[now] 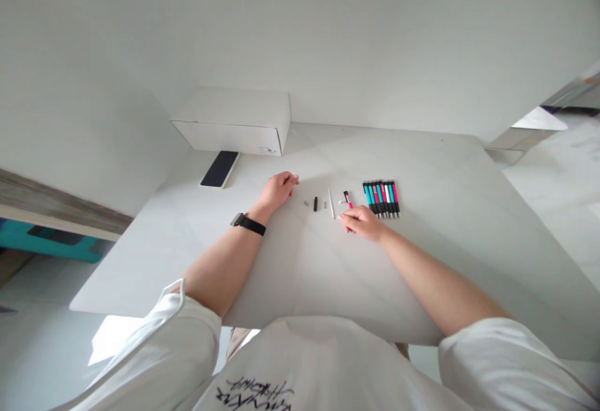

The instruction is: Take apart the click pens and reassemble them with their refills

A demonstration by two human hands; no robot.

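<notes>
My left hand (pixel 280 190) rests on the table with its fingers curled closed; whatever they may hold is hidden. Just right of it lie a tiny pen part (pixel 306 203), a black pen grip (pixel 315 203) and a small spring-like piece (pixel 325 205). A thin white refill (pixel 331 203) lies beside my right hand (pixel 362 222), whose fingers are closed and point left. Directly beyond those fingers is a pink pen barrel with a black end (pixel 347 198), and a small white piece (pixel 342 202) lies by it. Contact between hand and barrel is unclear.
A row of several pens (pixel 381 198) in teal, pink, white and black lies to the right on the white table (pixel 300 273). At the back left stand a white box (pixel 229 136) and a dark-screened phone (pixel 220 168). A wall rises behind the table.
</notes>
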